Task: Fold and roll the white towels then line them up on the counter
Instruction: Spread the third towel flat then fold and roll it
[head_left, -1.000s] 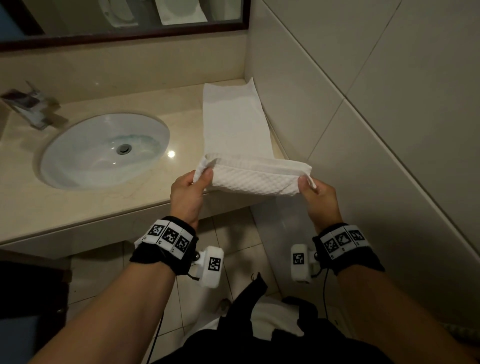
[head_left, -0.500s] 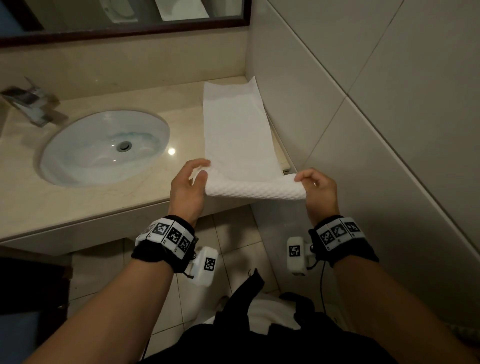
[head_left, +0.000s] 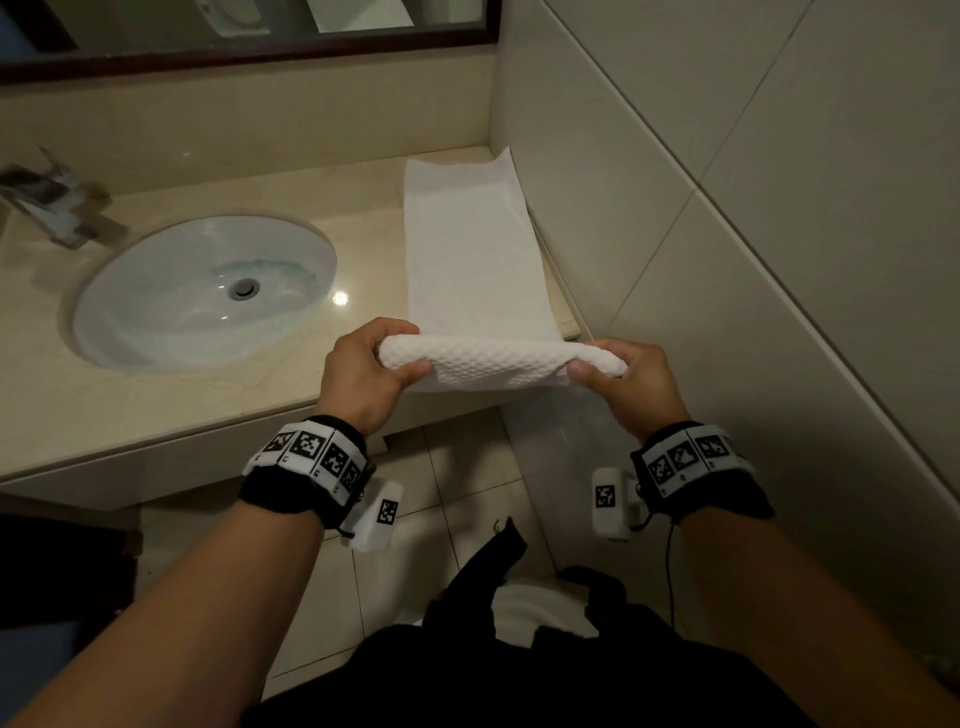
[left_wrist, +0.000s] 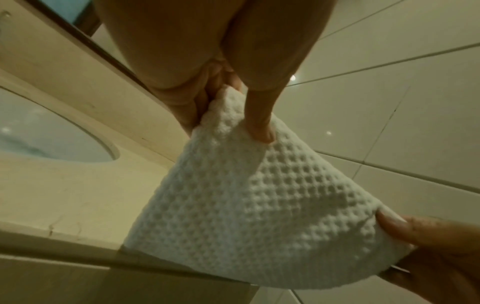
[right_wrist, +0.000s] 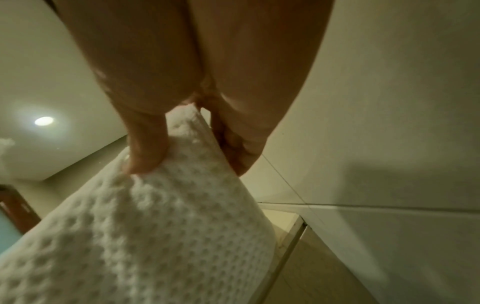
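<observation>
Head view: towel lies folded in a long strip on the counter beside the wall, its near end curled into a soft roll at the front edge. Left hand and right hand each pinch 1 end of the roll, thumbs underneath. Light, limp waffle cloth; likely to loosen unless gripped at both ends.

Left hand and right hand grip opposite ends of towel roll, thumbs beneath, fingers curled over.
</observation>
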